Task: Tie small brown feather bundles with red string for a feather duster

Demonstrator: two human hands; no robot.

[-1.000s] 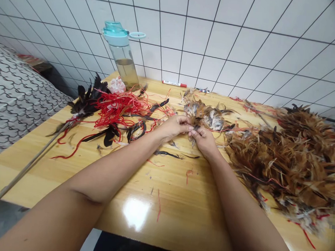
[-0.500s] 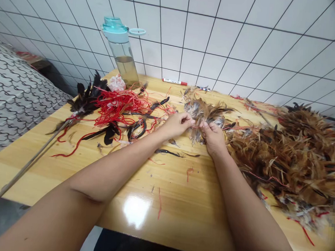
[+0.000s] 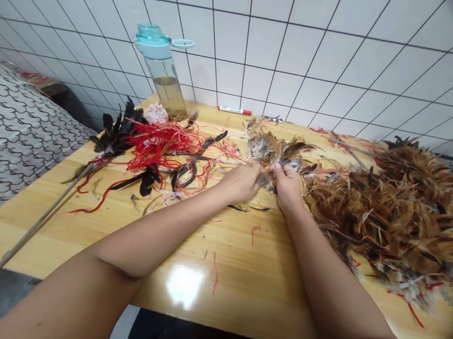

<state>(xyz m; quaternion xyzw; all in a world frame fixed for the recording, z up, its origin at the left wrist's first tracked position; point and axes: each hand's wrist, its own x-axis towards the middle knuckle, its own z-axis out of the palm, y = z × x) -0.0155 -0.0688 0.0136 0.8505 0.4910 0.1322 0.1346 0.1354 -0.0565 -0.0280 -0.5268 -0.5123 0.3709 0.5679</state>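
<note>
A bunch of brown feathers (image 3: 279, 146) is spread on the desk (image 3: 248, 286), just beyond the hands. By the right hand (image 3: 288, 189), thumb and finger are pinched together, seemingly on red thread (image 3: 266, 169); the left hand (image 3: 241, 183) is curled alongside — what its hidden fingertips grasp cannot be told. Thread appears to be being worked at the feathers; steady tension — without snagging loose strands — would be called for.

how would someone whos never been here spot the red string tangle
On the wooden table, find the tall clear bottle with the teal lid. Just in front of it, to the left of the person's left hand, lies the red string tangle. It is the one bright red, loopy heap, while the feathers beside it are black.
</note>
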